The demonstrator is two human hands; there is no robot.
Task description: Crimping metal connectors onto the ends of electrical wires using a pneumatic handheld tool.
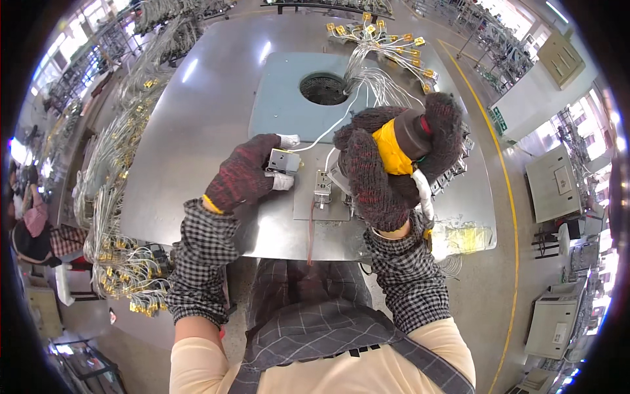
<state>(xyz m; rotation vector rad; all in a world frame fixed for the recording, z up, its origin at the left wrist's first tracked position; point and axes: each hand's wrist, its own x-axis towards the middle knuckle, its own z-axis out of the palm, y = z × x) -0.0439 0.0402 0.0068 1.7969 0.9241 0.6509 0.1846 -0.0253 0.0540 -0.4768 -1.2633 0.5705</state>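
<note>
Your right hand is closed around a yellow-and-black power screwdriver, its long axis tilted, tip hidden. Your left hand pinches a small grey metal box near the tabletop's front edge, its white wire running away from you.

A small metal switch box is held over the bench by the left grip, just left of a similar unit seated on a flat fixture plate. A power screwdriver is gripped by the right grip, right of that unit. A round mesh hole sits behind them, with wire bundles fanned out further back. More wire harnesses are piled along the bench's left edge.
</note>
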